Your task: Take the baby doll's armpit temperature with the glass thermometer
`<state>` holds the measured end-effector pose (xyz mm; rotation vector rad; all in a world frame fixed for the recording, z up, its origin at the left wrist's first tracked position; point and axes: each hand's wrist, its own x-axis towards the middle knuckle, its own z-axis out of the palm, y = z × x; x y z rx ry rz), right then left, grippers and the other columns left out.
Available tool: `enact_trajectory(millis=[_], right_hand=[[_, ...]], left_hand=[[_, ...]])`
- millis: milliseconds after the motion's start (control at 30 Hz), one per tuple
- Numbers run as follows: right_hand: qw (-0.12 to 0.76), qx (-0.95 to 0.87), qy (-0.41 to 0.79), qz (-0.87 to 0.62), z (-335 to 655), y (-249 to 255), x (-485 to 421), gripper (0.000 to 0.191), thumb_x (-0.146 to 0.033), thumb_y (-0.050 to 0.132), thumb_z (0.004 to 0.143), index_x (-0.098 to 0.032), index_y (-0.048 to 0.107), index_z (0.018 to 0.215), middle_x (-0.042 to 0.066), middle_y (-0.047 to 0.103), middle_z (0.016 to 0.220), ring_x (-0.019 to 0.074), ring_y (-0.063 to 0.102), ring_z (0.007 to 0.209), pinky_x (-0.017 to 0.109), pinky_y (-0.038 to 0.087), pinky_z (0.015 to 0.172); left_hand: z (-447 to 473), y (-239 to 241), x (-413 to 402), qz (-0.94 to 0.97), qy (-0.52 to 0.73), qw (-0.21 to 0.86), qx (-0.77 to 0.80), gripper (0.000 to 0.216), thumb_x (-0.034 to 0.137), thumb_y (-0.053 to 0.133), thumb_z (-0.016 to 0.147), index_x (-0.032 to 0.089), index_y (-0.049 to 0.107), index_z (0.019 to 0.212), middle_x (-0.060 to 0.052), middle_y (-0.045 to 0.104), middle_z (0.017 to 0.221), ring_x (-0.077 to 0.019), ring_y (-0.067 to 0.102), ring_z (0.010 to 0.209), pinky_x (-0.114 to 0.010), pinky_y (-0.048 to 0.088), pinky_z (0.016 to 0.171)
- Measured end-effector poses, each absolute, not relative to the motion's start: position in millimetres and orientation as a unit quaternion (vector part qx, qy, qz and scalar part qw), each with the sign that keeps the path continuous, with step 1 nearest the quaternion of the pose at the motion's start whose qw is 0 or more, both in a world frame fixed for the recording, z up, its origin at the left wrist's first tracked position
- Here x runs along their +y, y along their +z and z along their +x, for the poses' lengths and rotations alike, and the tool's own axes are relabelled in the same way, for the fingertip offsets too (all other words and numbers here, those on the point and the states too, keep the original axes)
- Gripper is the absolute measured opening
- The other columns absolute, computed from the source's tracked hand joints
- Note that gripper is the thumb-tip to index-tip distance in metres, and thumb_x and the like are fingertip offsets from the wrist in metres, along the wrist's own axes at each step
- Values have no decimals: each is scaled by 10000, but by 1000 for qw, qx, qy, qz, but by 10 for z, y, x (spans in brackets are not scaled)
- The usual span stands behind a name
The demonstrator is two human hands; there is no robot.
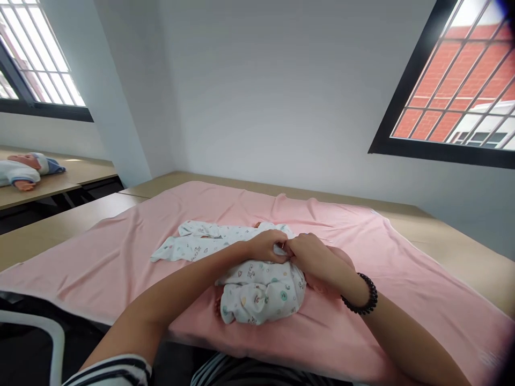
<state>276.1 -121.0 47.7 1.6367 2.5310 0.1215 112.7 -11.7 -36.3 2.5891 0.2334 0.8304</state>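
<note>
Garment: a white printed baby romper [257,289] is seen on a doll lying on the pink blanket [120,257], near the middle of the blanket's near half; a loose part of the same print is spread flat toward the left.
Left hand: the left hand [267,245] is closed, its fingertips pinched on the romper fabric at the doll's chest.
Right hand: the right hand [316,257] is curled shut, pinched on the same fabric edge, and is held touching the left hand.
Wrist: a black beaded bracelet [364,297] is worn on the right wrist.
Doll: only small bits of the doll's body are shown beyond the cloth and hands; most is hidden.
Surface: the blanket is laid over a light wooden table [442,230] set against the white wall.
Background: a second doll [24,169] in white and blue is laid on another table at far left.
Windows: barred windows are seen at upper left and upper right [462,80], with red brick beyond the right one.
</note>
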Motion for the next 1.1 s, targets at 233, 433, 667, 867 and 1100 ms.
enact_trajectory(millis=[233, 433, 667, 867, 1100], right_hand=[[61, 838, 24, 541, 2771, 503, -1246, 259, -8, 454, 853, -178, 605, 729, 51, 611, 726, 169, 458, 659, 313, 238, 624], [43, 853, 47, 518, 2781, 493, -1223, 271, 22, 453, 781, -164, 632, 863, 60, 656, 784, 195, 521, 722, 329, 284, 710], [51, 847, 97, 520, 2767, 483, -1263, 211, -28, 496, 772, -157, 606, 898, 65, 655, 800, 208, 546, 737, 334, 284, 685], [13, 828, 144, 542, 2728, 421, -1258, 192, -36, 465, 862, -157, 596, 936, 68, 655, 790, 236, 580, 790, 358, 293, 695], [-38, 850, 168, 497, 2507, 204, -1227, 234, -46, 461, 948, -178, 652, 978, 109, 707, 956, 228, 621, 885, 361, 418, 796]], left_hand=[[1124, -334, -145, 928, 263, 247, 96, 72, 219, 686, 760, 168, 654, 800, -18, 647, 806, -153, 587, 770, -266, 451, 751], [995, -114, -226, 944, 228, 198, 131, 120, 265, 669, 800, 172, 601, 831, -10, 607, 818, -155, 542, 768, -281, 415, 751], [780, 138, -137, 887, 106, 394, 219, 207, 343, 655, 839, 166, 562, 784, 47, 433, 652, -108, 374, 601, -247, 305, 564], [739, 88, -5, 848, 84, 481, 205, 359, 459, 787, 782, 153, 602, 809, 36, 467, 688, -106, 394, 628, -241, 314, 580], [614, -15, 219, 845, 63, 509, 149, 280, 410, 757, 839, 148, 671, 885, -5, 568, 771, -133, 487, 709, -243, 386, 637]])
